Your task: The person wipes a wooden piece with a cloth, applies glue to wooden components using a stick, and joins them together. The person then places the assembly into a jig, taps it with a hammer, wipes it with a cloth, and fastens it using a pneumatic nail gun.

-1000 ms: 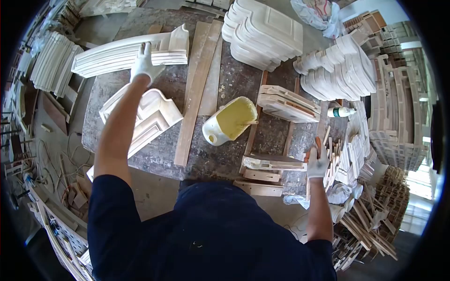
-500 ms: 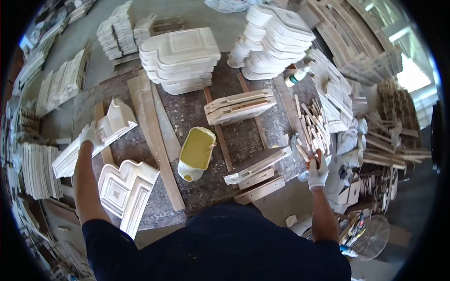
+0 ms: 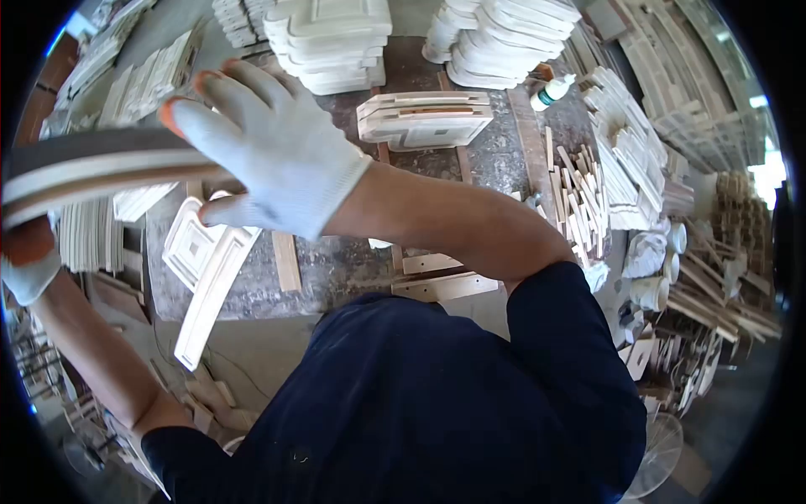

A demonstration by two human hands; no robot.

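A curved wooden panel with a dark face and pale layered edge is held up at the left, above the bench. My left hand, in a white glove with orange fingertips, is closed around its near left end. My right hand, gloved alike, is at the panel's other end. Its fingers are spread above and its thumb points below; whether the palm presses on the wood I cannot tell. Beneath lies a pale corner moulding. My right forearm hides most of the glue tub, of which only a white edge shows.
Stacks of white panels stand at the bench's back. A pair of shaped boards stands mid-bench. Small wooden sticks and a glue bottle lie at the right. Two drilled boards lie at the front edge.
The curved panel has left the bench's front and is now raised at the left. My left hand has left the white moulding and grips the panel; my right hand has swung left from the sticks.
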